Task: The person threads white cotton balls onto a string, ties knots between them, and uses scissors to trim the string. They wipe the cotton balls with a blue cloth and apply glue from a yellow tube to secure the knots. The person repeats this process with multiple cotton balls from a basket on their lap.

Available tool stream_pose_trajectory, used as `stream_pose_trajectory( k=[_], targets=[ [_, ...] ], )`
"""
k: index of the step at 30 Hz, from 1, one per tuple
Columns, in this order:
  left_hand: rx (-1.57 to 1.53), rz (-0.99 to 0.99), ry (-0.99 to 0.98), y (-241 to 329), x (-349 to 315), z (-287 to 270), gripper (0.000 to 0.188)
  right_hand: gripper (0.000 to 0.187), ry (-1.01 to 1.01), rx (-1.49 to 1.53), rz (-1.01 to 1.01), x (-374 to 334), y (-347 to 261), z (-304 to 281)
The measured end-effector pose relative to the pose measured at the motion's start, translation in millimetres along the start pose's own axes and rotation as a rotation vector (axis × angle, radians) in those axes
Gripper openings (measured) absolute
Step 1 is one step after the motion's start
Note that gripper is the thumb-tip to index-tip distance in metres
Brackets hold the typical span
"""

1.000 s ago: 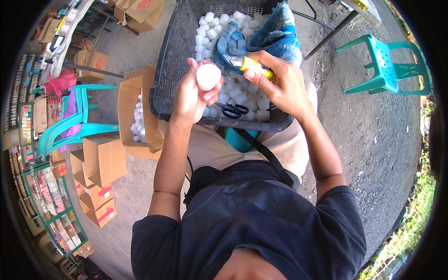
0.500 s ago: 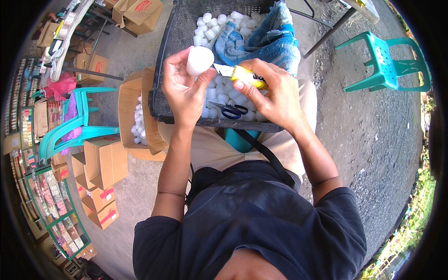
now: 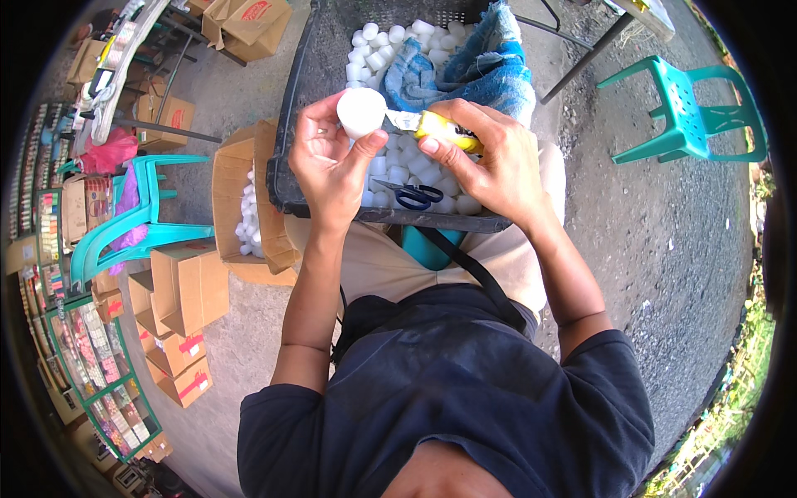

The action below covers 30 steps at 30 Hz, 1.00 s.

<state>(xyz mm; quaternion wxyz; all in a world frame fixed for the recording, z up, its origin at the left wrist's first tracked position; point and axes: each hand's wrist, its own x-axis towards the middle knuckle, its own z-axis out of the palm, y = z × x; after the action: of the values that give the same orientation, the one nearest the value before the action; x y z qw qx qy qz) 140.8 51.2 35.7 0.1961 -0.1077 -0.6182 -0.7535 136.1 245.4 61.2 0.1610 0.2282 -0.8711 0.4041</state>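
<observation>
Between the thumb and fingers of my left hand is a white, round plastic cap, its flat face turned up. My right hand is wrapped round a yellow utility knife. Its blade is out and points left, with the tip at the cap's right edge; whether it cuts into the edge is too small to tell. Both hands are above a black plastic crate full of similar white caps. Dark-handled scissors lie on those caps, below my hands.
A blue cloth hangs over the crate's right side. Left of it stands an open cardboard box with more white caps. Green plastic chairs and stacked cartons are farther left; another green chair stands at right.
The cap and both hands have shifted slightly to the right. The knife has turned a little, and its blade lies more level against the cap's edge. Both grips are kept.
</observation>
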Motion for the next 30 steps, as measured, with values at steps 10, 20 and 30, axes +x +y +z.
stream_pose_trajectory(
  k=[10, 20, 30],
  targets=[
    [-0.066, -0.077, -0.116, 4, -1, -12, 0.050, 0.036, -0.040, 0.003, -0.012, 2, -3, -4],
    [-0.091, -0.107, -0.148, 4, -4, -20, 0.051, 0.036, -0.081, 0.048, 0.000, 8, -5, -1],
    [-0.111, -0.138, -0.227, 4, -5, -28, 0.056, 0.038, -0.155, 0.095, 0.044, 14, 1, 0]
  ],
)
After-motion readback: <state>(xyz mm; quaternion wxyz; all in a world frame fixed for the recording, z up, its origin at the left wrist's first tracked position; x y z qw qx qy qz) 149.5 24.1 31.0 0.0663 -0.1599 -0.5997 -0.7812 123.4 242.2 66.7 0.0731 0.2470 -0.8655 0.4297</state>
